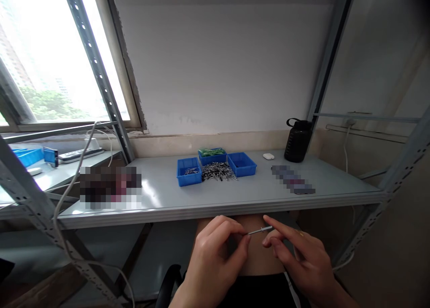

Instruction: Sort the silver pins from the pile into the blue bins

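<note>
My left hand (220, 247) pinches a blind rivet (258, 231) by its thin pin end, between thumb and index finger, over my lap. The rivet lies nearly level, its flange and thicker body pointing right. My right hand (302, 254) is beside that thicker end, index finger stretched out and the fingertips apart. Whether the right index finger touches the rivet I cannot tell. Beyond my hands, a heap of similar rivets (218, 171) lies on the table, between a left blue bin (190, 179) with some rivets inside and a right blue bin (245, 169).
Behind the heap, a third blue bin (213, 158) holds green packets (212, 152). A black bottle (297, 142) and a small white case (268, 156) stand to the right. Blurred items lie at both sides. The table's front edge (218, 211) runs just beyond my hands, between metal posts.
</note>
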`<state>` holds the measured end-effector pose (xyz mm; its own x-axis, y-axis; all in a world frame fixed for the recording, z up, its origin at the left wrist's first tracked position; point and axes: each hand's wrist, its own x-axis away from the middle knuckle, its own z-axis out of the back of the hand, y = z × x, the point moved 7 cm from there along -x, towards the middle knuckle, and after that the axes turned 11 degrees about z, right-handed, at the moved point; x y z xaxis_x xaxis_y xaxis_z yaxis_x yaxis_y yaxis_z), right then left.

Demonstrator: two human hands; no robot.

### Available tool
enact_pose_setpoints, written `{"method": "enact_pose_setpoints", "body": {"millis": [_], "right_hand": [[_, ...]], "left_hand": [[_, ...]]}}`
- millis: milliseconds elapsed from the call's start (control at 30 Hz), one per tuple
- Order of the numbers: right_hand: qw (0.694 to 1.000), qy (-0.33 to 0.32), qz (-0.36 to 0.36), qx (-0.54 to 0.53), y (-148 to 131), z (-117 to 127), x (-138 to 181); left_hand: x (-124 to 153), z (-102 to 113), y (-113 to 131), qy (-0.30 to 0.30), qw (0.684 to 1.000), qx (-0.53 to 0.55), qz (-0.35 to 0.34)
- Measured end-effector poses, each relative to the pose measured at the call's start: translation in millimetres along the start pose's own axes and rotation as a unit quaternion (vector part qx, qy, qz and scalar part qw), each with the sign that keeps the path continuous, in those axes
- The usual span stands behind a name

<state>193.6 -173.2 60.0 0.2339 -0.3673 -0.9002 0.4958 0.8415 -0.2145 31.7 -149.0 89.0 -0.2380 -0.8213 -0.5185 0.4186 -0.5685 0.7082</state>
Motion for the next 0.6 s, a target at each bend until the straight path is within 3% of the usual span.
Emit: {"method": "enact_pose_setpoints", "body": {"millis": [600], "right_hand": [[0.999,-0.024,0.02,-0.028,-5.3,-8.9,-1.2]], "left_hand": [[-1.3,-0.3,-1.8,0.003,1.0,0.004,0.017]]}}
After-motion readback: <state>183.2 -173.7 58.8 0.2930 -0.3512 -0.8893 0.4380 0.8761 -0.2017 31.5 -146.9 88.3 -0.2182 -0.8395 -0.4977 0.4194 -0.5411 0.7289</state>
